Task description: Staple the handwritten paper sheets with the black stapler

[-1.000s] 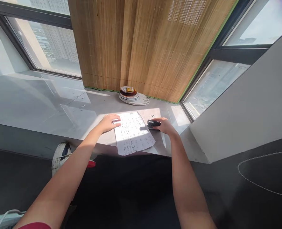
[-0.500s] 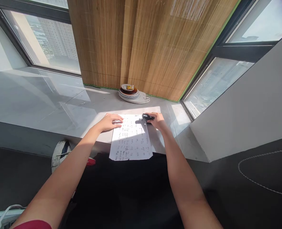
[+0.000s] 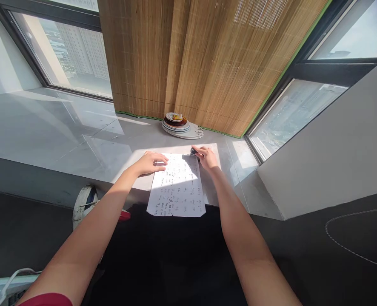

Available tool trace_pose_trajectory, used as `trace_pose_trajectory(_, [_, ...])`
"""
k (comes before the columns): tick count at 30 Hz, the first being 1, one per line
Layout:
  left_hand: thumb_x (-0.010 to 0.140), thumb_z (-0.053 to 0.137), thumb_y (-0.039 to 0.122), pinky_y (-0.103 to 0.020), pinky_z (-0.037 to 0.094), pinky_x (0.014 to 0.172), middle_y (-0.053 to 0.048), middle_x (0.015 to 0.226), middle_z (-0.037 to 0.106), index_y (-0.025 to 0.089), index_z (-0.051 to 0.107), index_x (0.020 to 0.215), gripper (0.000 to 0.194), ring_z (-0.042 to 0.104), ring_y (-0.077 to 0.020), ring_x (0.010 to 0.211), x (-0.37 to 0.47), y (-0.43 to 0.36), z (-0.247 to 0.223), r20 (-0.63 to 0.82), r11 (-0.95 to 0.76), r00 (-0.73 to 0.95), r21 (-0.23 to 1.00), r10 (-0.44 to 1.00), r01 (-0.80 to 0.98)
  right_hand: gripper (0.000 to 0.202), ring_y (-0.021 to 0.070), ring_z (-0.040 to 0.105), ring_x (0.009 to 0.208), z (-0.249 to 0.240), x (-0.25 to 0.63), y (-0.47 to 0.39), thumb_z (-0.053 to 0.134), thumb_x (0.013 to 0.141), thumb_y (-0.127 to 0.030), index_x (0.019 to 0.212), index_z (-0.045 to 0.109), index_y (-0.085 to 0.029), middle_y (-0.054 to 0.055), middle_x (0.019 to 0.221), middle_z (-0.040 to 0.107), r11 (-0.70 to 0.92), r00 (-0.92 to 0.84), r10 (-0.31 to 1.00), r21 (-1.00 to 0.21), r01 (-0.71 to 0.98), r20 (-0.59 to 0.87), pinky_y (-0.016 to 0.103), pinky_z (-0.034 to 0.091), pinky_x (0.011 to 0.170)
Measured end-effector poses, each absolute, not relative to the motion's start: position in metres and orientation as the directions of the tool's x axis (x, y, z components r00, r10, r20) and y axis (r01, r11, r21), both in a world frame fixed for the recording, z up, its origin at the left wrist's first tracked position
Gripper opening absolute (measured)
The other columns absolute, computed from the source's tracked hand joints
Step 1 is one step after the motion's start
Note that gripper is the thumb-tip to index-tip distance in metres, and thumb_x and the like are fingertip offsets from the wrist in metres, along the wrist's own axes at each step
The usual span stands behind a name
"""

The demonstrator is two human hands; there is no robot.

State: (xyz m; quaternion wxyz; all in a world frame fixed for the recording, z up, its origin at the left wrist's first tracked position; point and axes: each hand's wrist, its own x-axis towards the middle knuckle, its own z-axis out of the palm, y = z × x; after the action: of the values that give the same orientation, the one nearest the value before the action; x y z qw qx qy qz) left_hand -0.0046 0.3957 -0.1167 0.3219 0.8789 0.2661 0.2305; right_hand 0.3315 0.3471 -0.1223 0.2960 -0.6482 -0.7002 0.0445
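A white sheet of paper (image 3: 175, 191) with rows of handwriting lies on the grey ledge, its near end reaching past the edge. My left hand (image 3: 150, 163) rests at the sheet's upper left side, thumb and fingers apart, holding nothing. At the upper right corner my right hand (image 3: 207, 157) is closed on a small black object (image 3: 193, 151), mostly covered by the fingers; it looks like a stapler or punch, but its exact kind is unclear. The object sits at the paper's top edge and casts a shadow on it.
Stacked plates (image 3: 177, 125) stand behind the paper, against a bamboo blind (image 3: 191, 63). Windows flank the blind. A grey wall (image 3: 329, 148) rises at the right. Below the ledge at left are a white round object (image 3: 84, 204) and a red item (image 3: 124, 215).
My right hand has turned and closed further over the black object, which now shows less and sits nearer the sheet's top edge. The whole view has shifted slightly.
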Motion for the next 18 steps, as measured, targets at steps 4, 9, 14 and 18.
trace_pose_trajectory(4, [0.088,0.077,0.044,-0.037,0.059,0.099,-0.005,0.126,0.077,0.027,0.082,0.102,0.023,0.067,-0.0215,0.124,-0.005,0.395,-0.117,0.233,-0.641,0.749,0.701,0.62,0.313,0.044,0.0273,0.056,0.11,-0.124,0.326,0.348,0.045,0.106,-0.024,0.139,0.073,-0.034,0.008,0.115,0.072,0.134,0.018,0.931,-0.387,0.913,0.365,0.04,0.043,0.094])
trace_pose_trajectory(9, [0.088,0.077,0.046,-0.038,0.058,0.102,-0.005,0.128,0.077,0.027,0.082,0.104,0.026,0.066,-0.0226,0.125,-0.006,0.397,-0.118,0.224,-0.636,0.748,0.702,0.625,0.321,0.048,0.0264,0.055,0.107,-0.126,0.324,0.349,0.042,0.106,-0.02,0.138,0.074,-0.034,0.008,0.115,0.072,0.118,0.017,0.931,-0.347,0.931,0.364,0.04,0.039,0.092])
trace_pose_trajectory(14, [0.087,0.077,0.048,-0.038,0.057,0.103,-0.005,0.127,0.077,0.027,0.082,0.102,0.026,0.067,-0.0228,0.125,-0.006,0.397,-0.117,0.222,-0.634,0.746,0.701,0.628,0.325,0.047,0.0269,0.054,0.109,-0.124,0.324,0.349,0.043,0.106,-0.02,0.138,0.074,-0.034,0.008,0.118,0.072,0.104,0.018,0.94,-0.336,0.936,0.34,0.04,0.039,0.092])
trace_pose_trajectory(18, [0.087,0.076,0.05,-0.037,0.057,0.103,-0.004,0.128,0.077,0.027,0.082,0.102,0.027,0.067,-0.023,0.125,-0.006,0.398,-0.117,0.223,-0.646,0.749,0.687,0.624,0.334,0.049,0.0264,0.055,0.109,-0.121,0.317,0.347,0.046,0.104,-0.015,0.134,0.075,-0.041,0.005,0.117,0.071,0.055,0.044,0.944,-0.287,0.956,0.327,0.043,0.038,0.1])
